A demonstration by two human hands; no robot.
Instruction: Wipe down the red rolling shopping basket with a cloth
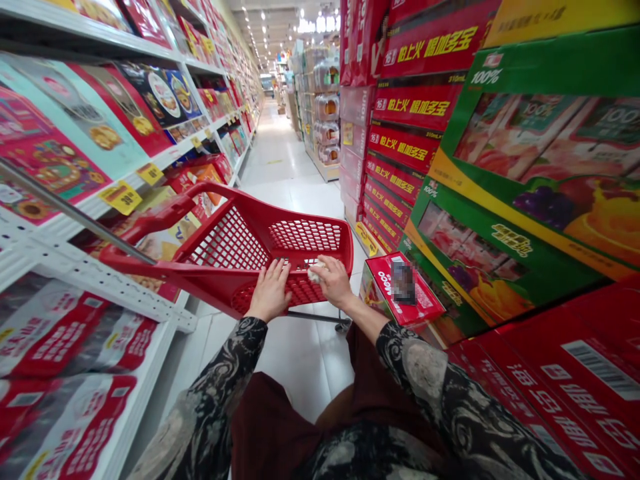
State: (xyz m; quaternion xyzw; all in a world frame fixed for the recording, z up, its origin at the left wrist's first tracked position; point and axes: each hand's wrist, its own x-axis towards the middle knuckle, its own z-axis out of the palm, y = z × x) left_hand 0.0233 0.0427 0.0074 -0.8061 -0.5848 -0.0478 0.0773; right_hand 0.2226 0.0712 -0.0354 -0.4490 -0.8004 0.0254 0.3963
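Note:
A red plastic mesh shopping basket on wheels (227, 243) stands in front of me, with a long red handle (150, 217) reaching left. My left hand (270, 290) lies on the basket's near end, fingers spread over the red mesh. Close beside it, my right hand (336, 281) pinches a small crumpled white thing (316, 271) just above the basket. I cannot tell what the white thing is. Anything low inside the basket is hidden by my hands and the mesh.
White shelves (105, 293) with colourful boxed goods and yellow price tags (120, 197) line the left. Stacked red and green drink cartons (520, 167) wall the right, and a red box (400, 290) sits beside the basket. A white tiled aisle floor (280, 160) runs ahead.

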